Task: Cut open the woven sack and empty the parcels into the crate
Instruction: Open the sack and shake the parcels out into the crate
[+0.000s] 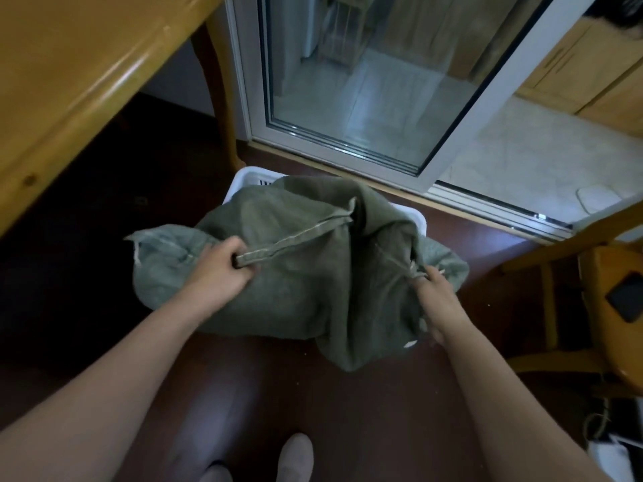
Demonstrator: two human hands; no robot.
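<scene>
A grey-green woven sack (pixel 299 273) lies draped over a white plastic crate (pixel 252 176) on the dark red floor. Only the crate's far left corner and a piece of its right rim (pixel 419 219) show; its inside is hidden by the sack. My left hand (pixel 222 266) is fisted around the sack's stitched seam on the left. My right hand (pixel 436 290) pinches the bunched, string-tied end of the sack on the right. No parcels are visible, and no cutting tool is in view.
A wooden table (pixel 69 81) overhangs at the left, with its leg (pixel 222 109) just behind the crate. A glass sliding door (pixel 365 81) stands beyond. A wooden chair (pixel 598 300) with a dark phone (pixel 626 297) on its seat is at the right. My slippered feet (pixel 295 457) are at the bottom.
</scene>
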